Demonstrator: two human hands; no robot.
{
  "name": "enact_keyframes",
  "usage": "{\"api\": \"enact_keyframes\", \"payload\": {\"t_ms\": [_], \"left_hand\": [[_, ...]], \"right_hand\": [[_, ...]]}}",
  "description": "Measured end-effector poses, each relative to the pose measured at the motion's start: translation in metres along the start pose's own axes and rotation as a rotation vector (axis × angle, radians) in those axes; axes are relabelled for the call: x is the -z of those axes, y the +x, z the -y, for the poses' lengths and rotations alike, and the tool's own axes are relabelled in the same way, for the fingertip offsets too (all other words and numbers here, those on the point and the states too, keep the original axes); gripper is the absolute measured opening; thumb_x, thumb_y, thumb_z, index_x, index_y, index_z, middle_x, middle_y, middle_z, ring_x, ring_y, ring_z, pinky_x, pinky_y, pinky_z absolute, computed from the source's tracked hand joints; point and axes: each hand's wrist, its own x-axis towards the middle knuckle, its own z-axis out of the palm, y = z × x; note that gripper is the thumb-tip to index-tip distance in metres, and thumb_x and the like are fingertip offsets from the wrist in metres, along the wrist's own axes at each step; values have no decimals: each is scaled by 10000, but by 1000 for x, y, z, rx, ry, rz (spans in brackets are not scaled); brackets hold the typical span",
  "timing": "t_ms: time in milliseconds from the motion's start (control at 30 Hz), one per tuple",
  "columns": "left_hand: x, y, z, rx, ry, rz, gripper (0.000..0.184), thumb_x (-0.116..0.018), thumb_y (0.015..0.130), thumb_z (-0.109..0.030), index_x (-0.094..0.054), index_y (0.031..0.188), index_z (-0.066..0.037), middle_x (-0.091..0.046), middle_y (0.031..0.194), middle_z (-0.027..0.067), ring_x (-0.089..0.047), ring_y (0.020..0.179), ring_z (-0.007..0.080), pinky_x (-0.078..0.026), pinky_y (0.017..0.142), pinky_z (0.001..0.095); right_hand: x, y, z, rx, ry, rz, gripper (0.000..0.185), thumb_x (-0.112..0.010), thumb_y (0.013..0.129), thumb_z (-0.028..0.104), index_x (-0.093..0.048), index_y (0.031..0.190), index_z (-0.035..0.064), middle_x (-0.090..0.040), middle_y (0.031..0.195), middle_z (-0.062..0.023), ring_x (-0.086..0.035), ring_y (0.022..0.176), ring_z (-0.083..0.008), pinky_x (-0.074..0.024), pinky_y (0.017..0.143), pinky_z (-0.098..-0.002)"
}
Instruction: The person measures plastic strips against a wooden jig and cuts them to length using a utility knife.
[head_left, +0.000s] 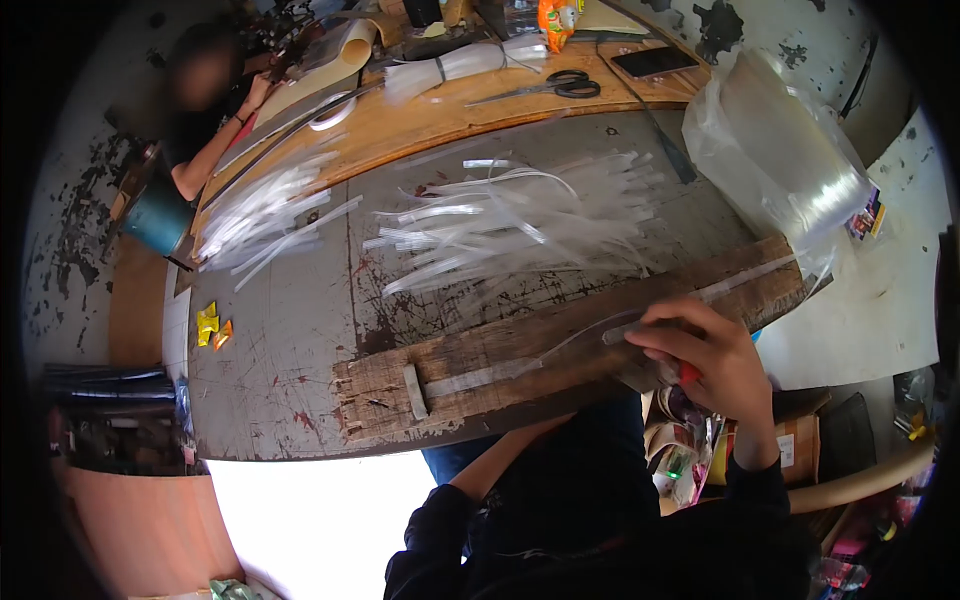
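My right hand (pixel 700 355) is closed above the right half of a worn wooden board (pixel 480 350), its fingers round something with a red part and a greyish tip, too blurred to name. Clear plastic strip (pixel 485 378) lies along the board, from a small upright block (pixel 415 391) at its left end to the right end. A thin piece of the strip curves up towards my fingers. My left forearm (pixel 515 455) reaches under the table's front edge, and the hand itself is hidden. Beyond the board lies a loose pile of clear strips (pixel 520 225).
A second strip bundle (pixel 265 215) lies left. Scissors (pixel 560 87), a phone (pixel 655 62) and a tied bundle (pixel 465 68) rest on the raised wooden top. A large plastic roll (pixel 790 150) stands right. Yellow wrappers (pixel 207 325) lie left. Another person's arm (pixel 215 150) is at back left.
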Motion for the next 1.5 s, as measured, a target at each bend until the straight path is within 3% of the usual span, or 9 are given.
{"api": "enact_keyframes", "payload": {"t_ms": [333,633,800,867,1000,1200,1333,1433,1500], "left_hand": [[-8,-26,22,184,-112,98,369,-421,884,-292,-486,1154,-50,-497,1168,149,-457,1113,268,-365,930,361],[21,-71,71,307,302,69,296,-462,855,-213,-523,1098,-56,-535,1101,144,-502,1042,280,-401,868,358],[37,-83,48,137,328,124,260,-485,839,-169,-544,1067,-59,-556,1063,140,-526,1003,287,-422,833,356],[83,-69,2,88,-115,136,215,-504,828,-138,-567,1014,-51,-584,997,129,-558,935,286,-438,787,348],[163,-72,-66,215,-539,219,141,-507,828,-100,-598,896,-16,-616,890,122,-592,831,286,-451,720,349],[193,-110,-49,245,-579,1,64,-570,797,-63,-601,831,-18,-618,689,76,-591,547,155,-461,504,273],[224,-133,-45,332,-471,-6,60,-592,782,-63,-610,798,-8,-625,673,72,-601,552,145,-463,501,251],[230,-129,-49,229,-466,7,76,-619,763,-83,-615,800,-17,-634,714,74,-622,602,179,-479,526,268],[234,-115,-63,75,-430,46,89,-631,754,-105,-619,806,-33,-629,736,84,-624,640,227,-489,549,288]], "right_hand": [[28,-10,-8,-101,161,-42,298,-605,626,-69,-641,898,48,-601,989,-76,-625,790,-225,-509,634,-293],[4,-93,-25,-128,770,376,166,-633,727,70,-650,892,59,-638,870,-85,-633,781,-219,-505,671,-275],[-77,-75,10,-179,603,516,280,-626,742,97,-597,1017,55,-612,957,-86,-612,856,-236,-500,730,-308],[-102,-66,31,-423,387,372,306,-635,736,127,-582,1034,82,-599,961,-91,-604,847,-261,-486,740,-332],[-121,-61,28,-322,449,546,310,-639,730,138,-576,1033,110,-607,919,-89,-599,837,-271,-479,719,-342],[-47,-86,-21,-422,481,593,151,-617,724,177,-586,842,89,-619,751,-95,-600,743,-282,-450,641,-364],[-6,-141,-63,-964,-133,591,154,-641,695,188,-618,763,51,-612,709,-133,-596,699,-304,-458,630,-382],[-6,-165,-53,-884,-508,339,164,-646,690,200,-632,720,40,-604,678,-143,-594,690,-316,-457,629,-391],[-3,-117,-17,-948,-106,461,250,-681,637,130,-645,875,63,-609,822,-167,-601,751,-316,-460,648,-393]]}}
